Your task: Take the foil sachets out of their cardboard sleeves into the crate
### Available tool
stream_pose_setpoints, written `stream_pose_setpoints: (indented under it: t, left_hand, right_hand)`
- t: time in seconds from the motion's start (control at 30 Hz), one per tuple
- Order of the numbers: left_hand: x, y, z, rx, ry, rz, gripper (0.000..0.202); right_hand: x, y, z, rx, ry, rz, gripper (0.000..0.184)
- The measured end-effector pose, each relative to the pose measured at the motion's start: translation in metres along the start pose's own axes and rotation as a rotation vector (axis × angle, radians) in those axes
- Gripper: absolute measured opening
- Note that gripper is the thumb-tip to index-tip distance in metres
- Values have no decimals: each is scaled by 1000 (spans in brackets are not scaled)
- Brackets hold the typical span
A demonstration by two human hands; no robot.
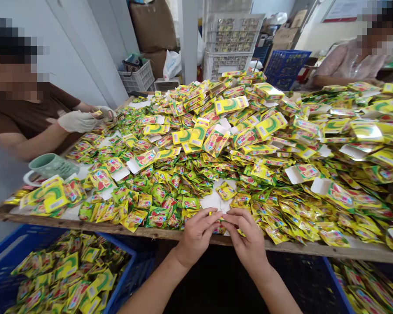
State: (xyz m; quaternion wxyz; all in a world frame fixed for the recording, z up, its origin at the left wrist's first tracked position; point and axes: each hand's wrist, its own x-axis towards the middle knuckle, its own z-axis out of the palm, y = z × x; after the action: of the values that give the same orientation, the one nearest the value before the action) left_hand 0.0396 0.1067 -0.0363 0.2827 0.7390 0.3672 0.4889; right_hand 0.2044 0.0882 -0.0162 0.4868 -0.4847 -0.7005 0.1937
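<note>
My left hand [198, 235] and my right hand [245, 233] meet at the table's near edge, fingertips pinched from both sides on a small yellow-green candy packet [220, 219]. Most of the packet is hidden by the fingers. Just beyond them, a yellow packet [226, 191] lies on a white patch of the table. Green packets [163, 198] are heaped to the left of my hands, and yellow packets [293, 211] to the right. Behind rises a large pile of yellow cardboard boxes [231, 105], some with white flaps standing out.
A blue crate [131, 255] of filled boxes sits below left; another blue crate [339, 285] is below right. A green mug [47, 165] stands at the left. A co-worker's gloved hand [80, 121] works at far left; another person sits at back right. White crates [229, 65] stand behind.
</note>
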Motion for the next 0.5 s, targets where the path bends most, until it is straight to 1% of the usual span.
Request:
stream_pose_setpoints:
  t: [0.07,0.13,0.17,0.23,0.27,0.3,0.33,0.37,0.4,0.43,0.47,0.5]
  left_hand:
    - [0,0,1,-12,13,2,35]
    - [2,1,2,-28,21,-3,32]
    - [2,3,2,-36,15,0,31]
    - [3,7,0,-44,19,11,31]
    - [2,11,-3,-39,53,-4,30]
    - [0,14,-9,-25,123,-42,30]
    - [-3,17,-18,0,230,-104,29]
    - [-8,19,-31,37,361,-184,28]
    - [-15,20,-48,89,502,-268,28]
    - [-24,20,-69,173,635,-345,28]
    - [-35,19,-94,277,756,-406,29]
    - [-47,17,-121,398,837,-449,29]
  right_hand:
    - [-7,1,2,-14,25,-20,20]
    - [-8,1,0,2,33,-5,19]
    - [-6,1,-3,26,18,30,16]
    - [6,0,-7,90,-12,147,14]
    - [14,0,-7,112,-18,205,14]
    - [24,0,-4,120,-21,246,15]
    - [34,0,3,107,-23,264,15]
    - [44,0,12,66,-55,233,14]
    - [53,-1,24,17,-138,181,13]
    - [60,-3,37,-45,-246,122,14]
    - [66,-5,51,-136,-321,58,18]
    - [70,-8,65,-250,-401,8,21]
